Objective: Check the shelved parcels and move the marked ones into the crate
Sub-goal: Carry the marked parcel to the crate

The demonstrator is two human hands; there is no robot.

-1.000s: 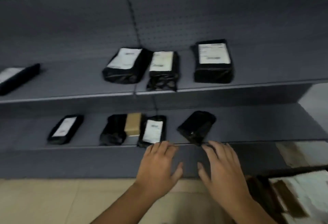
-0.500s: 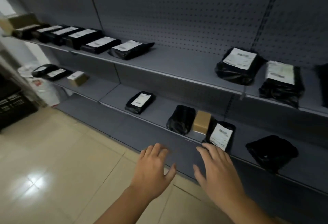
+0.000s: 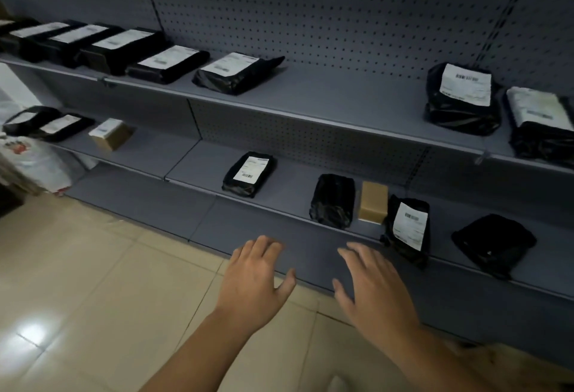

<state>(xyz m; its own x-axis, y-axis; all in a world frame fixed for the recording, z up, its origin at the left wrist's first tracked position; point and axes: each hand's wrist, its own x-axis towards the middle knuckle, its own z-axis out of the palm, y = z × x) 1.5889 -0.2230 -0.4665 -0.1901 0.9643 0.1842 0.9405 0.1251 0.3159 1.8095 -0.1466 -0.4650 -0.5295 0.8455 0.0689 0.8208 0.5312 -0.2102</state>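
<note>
Black plastic mailer bags are laid flat along two grey metal shelves (image 3: 326, 96) backed by perforated panel. Most are turned label-up, presumably so that each can be checked at a glance.

On the lower level, nearest the hands, five items are lined up:
- a black bag with a white barcode label (image 3: 250, 174)
- a plain black bag with no label showing (image 3: 332, 200)
- a small brown cardboard box (image 3: 373, 202) just beside it
- a black bag propped up with its white label facing outward (image 3: 408, 228)
- a flat black bag without a visible label (image 3: 494, 244), set apart to the right

On the upper level, a close-packed row of labelled black bags (image 3: 124, 46) is kept at the left, and two bulkier labelled black bags (image 3: 462, 99) at the right.

The left hand (image 3: 253, 279) and the right hand (image 3: 377, 292) are held palm-down and apart from each other, in front of the lower shelf's edge. The fingers of both are loosely spread, and nothing is gripped or touched. A checking stage is suggested, with both hands kept ready to reach.

Barcodes and lines of print can be made out on the white labels, but none can be read. No brand is seen, and no mark that would single out a parcel can be told. A white plastic sack with red print (image 3: 34, 158) is seen at the far left, its wording also illegible. The crate is not in view.
</note>
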